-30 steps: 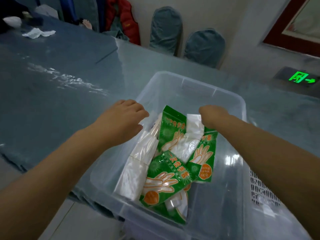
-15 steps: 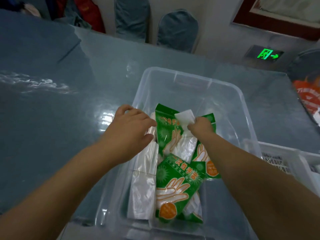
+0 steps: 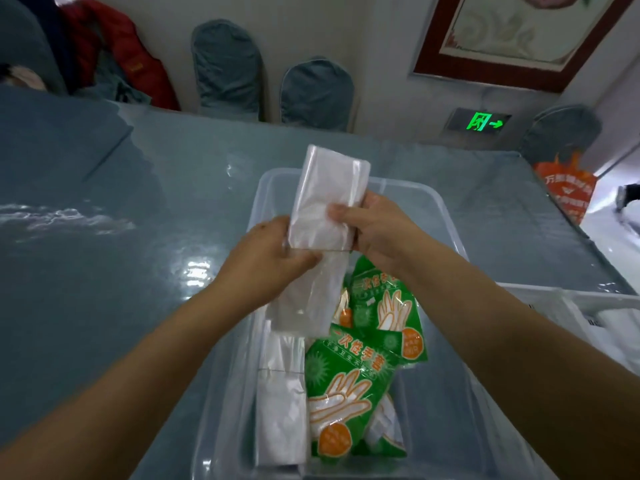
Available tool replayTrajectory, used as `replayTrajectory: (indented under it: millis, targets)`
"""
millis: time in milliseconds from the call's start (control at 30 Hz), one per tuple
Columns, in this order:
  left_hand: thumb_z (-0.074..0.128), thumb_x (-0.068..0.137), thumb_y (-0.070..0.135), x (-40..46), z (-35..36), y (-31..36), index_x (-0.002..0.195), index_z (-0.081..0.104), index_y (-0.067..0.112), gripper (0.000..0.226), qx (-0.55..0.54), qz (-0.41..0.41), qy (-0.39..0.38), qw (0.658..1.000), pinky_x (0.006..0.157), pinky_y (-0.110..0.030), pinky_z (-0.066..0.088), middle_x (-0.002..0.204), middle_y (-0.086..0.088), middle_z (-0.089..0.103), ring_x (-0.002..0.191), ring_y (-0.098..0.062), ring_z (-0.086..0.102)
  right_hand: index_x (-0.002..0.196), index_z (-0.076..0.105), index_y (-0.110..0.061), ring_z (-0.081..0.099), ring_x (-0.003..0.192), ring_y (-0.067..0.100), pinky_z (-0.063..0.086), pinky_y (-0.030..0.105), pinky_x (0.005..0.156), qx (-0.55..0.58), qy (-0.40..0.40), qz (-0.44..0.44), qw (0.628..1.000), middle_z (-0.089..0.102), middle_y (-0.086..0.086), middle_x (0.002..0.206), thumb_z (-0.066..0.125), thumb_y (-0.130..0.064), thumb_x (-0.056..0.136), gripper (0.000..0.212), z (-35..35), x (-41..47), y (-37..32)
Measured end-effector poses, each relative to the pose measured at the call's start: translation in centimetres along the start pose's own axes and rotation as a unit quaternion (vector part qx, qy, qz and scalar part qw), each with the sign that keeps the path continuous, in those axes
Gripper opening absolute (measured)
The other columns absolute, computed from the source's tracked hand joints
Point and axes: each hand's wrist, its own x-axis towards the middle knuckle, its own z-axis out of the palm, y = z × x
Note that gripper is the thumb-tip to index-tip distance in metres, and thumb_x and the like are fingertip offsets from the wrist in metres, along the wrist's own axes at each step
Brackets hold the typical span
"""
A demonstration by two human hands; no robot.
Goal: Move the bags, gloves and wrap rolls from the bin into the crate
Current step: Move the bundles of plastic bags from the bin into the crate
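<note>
A clear plastic bin (image 3: 446,216) stands on the table in front of me. Above it I hold a long white pack of plastic bags (image 3: 327,199) upright. My right hand (image 3: 377,233) grips its middle from the right, and my left hand (image 3: 273,265) pinches its lower part from the left. Inside the bin lie green glove packets (image 3: 349,386) with orange hand prints and another white bag pack (image 3: 280,403) along the left wall. The white crate (image 3: 588,303) shows at the right edge, with white items inside.
The table (image 3: 104,271) has a glossy blue-grey cover. Covered chairs (image 3: 315,91) stand behind it by the wall, one draped with a red jacket (image 3: 117,53). An orange sign (image 3: 568,188) sits at the far right.
Both hands were down among the packs in the bin. They have since closed on a white bag pack and lifted it up above the bin.
</note>
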Motion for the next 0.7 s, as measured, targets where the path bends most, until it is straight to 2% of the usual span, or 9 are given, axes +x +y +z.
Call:
replayTrajectory:
  millis: [67, 133, 200, 300, 400, 467, 500, 600, 700]
  targets:
    - [0.069, 0.072, 0.037, 0.4, -0.2, 0.2, 0.081, 0.064, 0.036, 0.010, -0.114, -0.028, 0.006, 0.993, 0.076, -0.032, 0.054, 0.081, 0.011, 0.069, 0.079, -0.010, 0.066, 0.098, 0.060, -0.010, 0.068, 0.078, 0.020, 0.059, 0.036, 0.072, 0.016, 0.007, -0.019, 1.000, 0.070, 0.005, 0.089, 0.062, -0.002, 0.083, 0.018, 1.0, -0.5, -0.6]
    - [0.070, 0.075, 0.026, 0.5, -0.3, -0.3, 0.070, 0.062, 0.037, 0.014, -0.107, -0.021, 0.049, 0.993, 0.069, -0.030, 0.053, 0.068, 0.017, 0.065, 0.068, -0.006, 0.063, 0.092, 0.059, -0.013, 0.065, 0.079, 0.017, 0.056, 0.031, 0.072, -0.022, 0.067, -0.037, 0.997, 0.066, 0.003, 0.087, 0.064, -0.005, 0.082, 0.014, 1.2, -0.8, -0.4]
    - [0.069, 0.077, 0.020, 0.6, -0.6, -1.2, 0.072, 0.064, 0.033, 0.015, -0.152, -0.026, 0.104, 0.983, 0.065, -0.028, 0.053, 0.064, 0.017, 0.067, 0.064, -0.007, 0.064, 0.087, 0.057, -0.016, 0.059, 0.081, 0.016, 0.050, 0.030, 0.075, -0.070, 0.127, -0.012, 0.989, 0.062, 0.003, 0.087, 0.064, -0.009, 0.084, 0.010, 0.7, -1.1, 1.2]
    - [0.067, 0.080, 0.019, 1.0, -1.1, -2.3, 0.078, 0.066, 0.028, 0.010, -0.258, -0.045, 0.159, 0.952, 0.064, -0.023, 0.056, 0.070, 0.014, 0.071, 0.070, -0.007, 0.068, 0.084, 0.059, -0.009, 0.056, 0.079, 0.021, 0.052, 0.039, 0.086, -0.177, 0.091, 0.141, 0.970, 0.060, 0.008, 0.084, 0.058, -0.009, 0.086, 0.002, 0.7, -2.1, 5.5]
    - [0.066, 0.081, 0.024, 1.4, -0.6, -3.4, 0.076, 0.063, 0.033, 0.011, -0.226, -0.034, 0.158, 0.961, 0.064, -0.022, 0.053, 0.072, 0.015, 0.070, 0.070, -0.003, 0.066, 0.099, 0.062, 0.003, 0.061, 0.081, 0.024, 0.055, 0.037, 0.083, -0.206, 0.029, 0.322, 0.923, 0.065, 0.019, 0.097, 0.058, -0.007, 0.087, 0.016, 2.1, -4.0, 10.4]
    - [0.065, 0.081, 0.028, 1.4, -0.1, -3.9, 0.080, 0.063, 0.035, 0.008, -0.177, -0.020, 0.144, 0.973, 0.067, -0.027, 0.054, 0.076, 0.016, 0.070, 0.074, -0.002, 0.066, 0.107, 0.059, 0.010, 0.060, 0.088, 0.026, 0.054, 0.039, 0.085, -0.279, 0.004, 0.313, 0.908, 0.063, 0.024, 0.106, 0.059, -0.004, 0.083, 0.027, 2.9, -5.0, 13.4]
    - [0.064, 0.080, 0.030, 1.4, 0.0, -4.1, 0.085, 0.064, 0.033, 0.006, -0.163, -0.016, 0.136, 0.977, 0.070, -0.033, 0.056, 0.080, 0.012, 0.071, 0.077, -0.005, 0.067, 0.108, 0.058, 0.012, 0.059, 0.087, 0.028, 0.052, 0.040, 0.083, -0.308, 0.013, 0.286, 0.907, 0.062, 0.024, 0.101, 0.062, -0.004, 0.080, 0.033, 3.3, -5.4, 14.5]
    - [0.062, 0.079, 0.034, 1.5, -0.1, -4.2, 0.096, 0.065, 0.026, 0.018, -0.140, -0.006, 0.127, 0.982, 0.075, -0.039, 0.056, 0.087, 0.006, 0.073, 0.081, -0.008, 0.067, 0.112, 0.051, 0.001, 0.053, 0.084, 0.020, 0.045, 0.033, 0.073, -0.350, 0.046, 0.239, 0.905, 0.054, 0.008, 0.094, 0.067, -0.013, 0.077, 0.041, 4.1, -6.0, 16.1]
    - [0.062, 0.080, 0.033, 1.4, -0.2, -4.0, 0.096, 0.066, 0.028, 0.017, -0.135, 0.004, 0.130, 0.982, 0.074, -0.038, 0.057, 0.086, 0.008, 0.072, 0.080, -0.006, 0.067, 0.121, 0.041, -0.003, 0.055, 0.099, 0.025, 0.047, 0.032, 0.079, -0.405, 0.019, 0.228, 0.885, 0.053, 0.011, 0.113, 0.071, -0.028, 0.076, 0.059, 5.3, -6.1, 17.2]
